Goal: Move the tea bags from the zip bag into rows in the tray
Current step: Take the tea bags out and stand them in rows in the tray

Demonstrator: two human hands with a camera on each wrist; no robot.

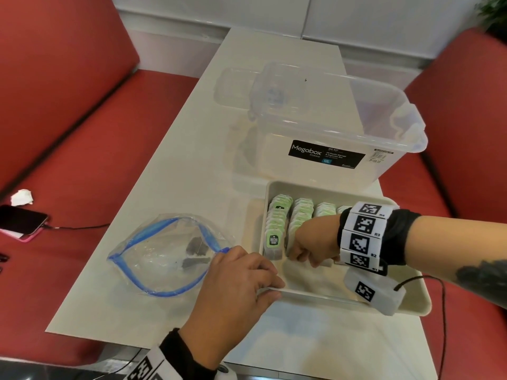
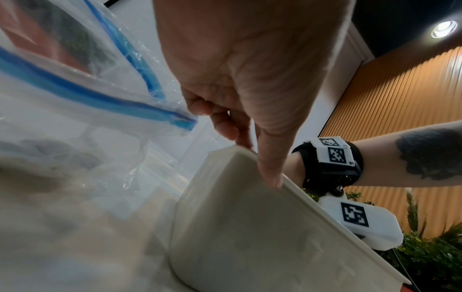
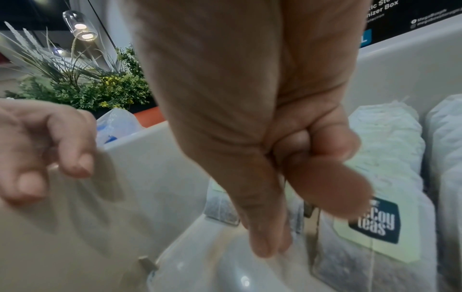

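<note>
A cream tray (image 1: 315, 294) sits at the table's near right and holds several rows of white tea bags (image 1: 277, 223) with green tags. My right hand (image 1: 304, 259) is inside it, at the near end of the second row. In the right wrist view its thumb and fingers (image 3: 287, 217) pinch a tea bag (image 3: 220, 205) low over the tray floor. My left hand (image 1: 270, 286) grips the tray's near-left corner, thumb on the rim (image 2: 252, 156). The open, blue-edged zip bag (image 1: 164, 256) lies left of the tray with two tea bags (image 1: 196, 246) inside.
A clear Megabox storage box (image 1: 329, 127) stands just behind the tray, with its clear lid (image 1: 236, 86) farther back. On the red bench to the left lie a phone (image 1: 22, 220) with a cable and a crumpled tissue (image 1: 22, 197).
</note>
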